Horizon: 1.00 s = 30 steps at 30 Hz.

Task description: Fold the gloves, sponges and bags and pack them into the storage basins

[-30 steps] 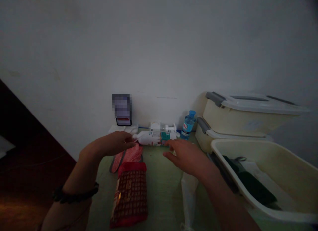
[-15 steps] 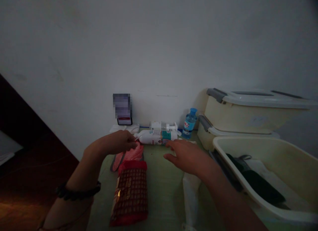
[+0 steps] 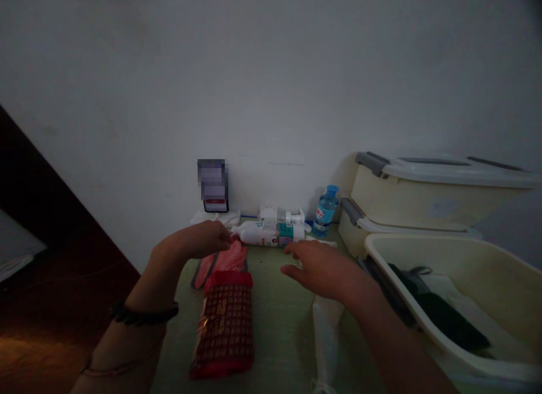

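Observation:
A white bottle with a teal label (image 3: 268,234) lies on its side near the wall on a pale green mat (image 3: 275,315). My left hand (image 3: 199,240) is at the bottle's left end, fingers curled together in a pinch close to the bottle's tip. My right hand (image 3: 324,267) hovers just in front of the bottle's right end, fingers apart and holding nothing. A pink patterned cloth (image 3: 222,259) lies under my left hand. A red checked packet (image 3: 224,323) lies in front of it.
A small blue-capped water bottle (image 3: 325,211) stands by the wall. Stacked cream lidded bins (image 3: 423,196) and an open cream tub (image 3: 478,292) holding dark items fill the right. A white pack (image 3: 282,214) lies behind the bottle. Dark floor (image 3: 51,303) lies left.
The view has shifted slightly right and down. Both hands stay by the lying bottle, barely moved; my left hand's fingers have closed in at the bottle's left tip.

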Motion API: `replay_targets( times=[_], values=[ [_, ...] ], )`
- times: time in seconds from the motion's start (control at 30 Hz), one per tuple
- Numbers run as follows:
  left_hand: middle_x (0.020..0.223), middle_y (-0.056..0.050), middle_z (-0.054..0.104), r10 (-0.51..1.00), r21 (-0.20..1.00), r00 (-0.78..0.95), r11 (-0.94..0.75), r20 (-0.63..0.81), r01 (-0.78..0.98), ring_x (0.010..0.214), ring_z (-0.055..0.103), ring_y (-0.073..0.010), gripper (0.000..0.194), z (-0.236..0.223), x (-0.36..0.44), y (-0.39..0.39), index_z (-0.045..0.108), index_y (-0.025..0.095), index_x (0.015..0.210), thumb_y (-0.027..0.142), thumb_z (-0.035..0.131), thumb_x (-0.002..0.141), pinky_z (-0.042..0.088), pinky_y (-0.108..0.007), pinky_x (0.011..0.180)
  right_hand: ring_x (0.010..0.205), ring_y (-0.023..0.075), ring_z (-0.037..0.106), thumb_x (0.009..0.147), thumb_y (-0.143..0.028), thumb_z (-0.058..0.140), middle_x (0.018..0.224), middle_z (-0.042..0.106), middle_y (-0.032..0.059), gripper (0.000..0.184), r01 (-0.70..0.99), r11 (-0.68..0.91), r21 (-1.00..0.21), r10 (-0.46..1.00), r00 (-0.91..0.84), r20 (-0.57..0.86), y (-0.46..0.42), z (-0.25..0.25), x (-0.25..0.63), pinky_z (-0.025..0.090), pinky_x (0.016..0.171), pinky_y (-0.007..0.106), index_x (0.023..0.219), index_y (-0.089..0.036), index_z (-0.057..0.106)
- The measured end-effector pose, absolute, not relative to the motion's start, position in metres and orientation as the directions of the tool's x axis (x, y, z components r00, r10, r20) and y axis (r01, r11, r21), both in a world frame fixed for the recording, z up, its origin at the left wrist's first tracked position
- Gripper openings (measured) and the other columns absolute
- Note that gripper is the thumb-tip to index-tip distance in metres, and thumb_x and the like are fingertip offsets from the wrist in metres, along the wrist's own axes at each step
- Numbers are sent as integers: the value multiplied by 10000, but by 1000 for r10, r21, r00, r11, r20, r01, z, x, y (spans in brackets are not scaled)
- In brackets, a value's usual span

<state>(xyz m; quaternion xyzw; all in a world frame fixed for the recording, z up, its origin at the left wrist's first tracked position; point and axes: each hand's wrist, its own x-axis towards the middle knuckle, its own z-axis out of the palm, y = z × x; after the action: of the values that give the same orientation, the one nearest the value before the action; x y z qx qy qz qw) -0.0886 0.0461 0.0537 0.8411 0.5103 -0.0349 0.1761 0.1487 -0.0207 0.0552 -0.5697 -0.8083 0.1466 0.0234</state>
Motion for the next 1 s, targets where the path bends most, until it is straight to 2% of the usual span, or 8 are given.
replay_targets(
  times=[0.3, 0.53, 1.0],
  values=[
    [516, -29, 578, 872, 174, 423, -390, -247, 904, 555, 487, -162, 291, 59, -85, 42, 583, 172, 487, 215, 460, 748, 325, -254, 548, 1021, 300, 605, 844, -351, 528, 1117, 656, 145, 384, 908, 318, -271, 927, -358, -112, -22, 57, 150, 453, 868, 431, 1150, -134, 611],
    [759, -57, 719, 874, 176, 419, -385, -246, 906, 674, 586, -167, 276, 56, -88, 45, 714, 184, 718, 244, 453, 785, 387, -238, 619, 1019, 299, 608, 843, -357, 533, 1116, 657, 145, 385, 909, 317, -272, 928, -356, -108, -23, 57, 151, 454, 865, 432, 1148, -135, 610],
    [787, -97, 727, 868, 136, 401, -377, -294, 916, 690, 610, -175, 339, 54, -85, 46, 706, 129, 739, 283, 421, 838, 387, -234, 592, 1019, 287, 614, 849, -355, 526, 1108, 665, 140, 383, 909, 326, -258, 927, -361, -101, -24, 58, 151, 456, 852, 415, 1152, -135, 610]
  ],
)
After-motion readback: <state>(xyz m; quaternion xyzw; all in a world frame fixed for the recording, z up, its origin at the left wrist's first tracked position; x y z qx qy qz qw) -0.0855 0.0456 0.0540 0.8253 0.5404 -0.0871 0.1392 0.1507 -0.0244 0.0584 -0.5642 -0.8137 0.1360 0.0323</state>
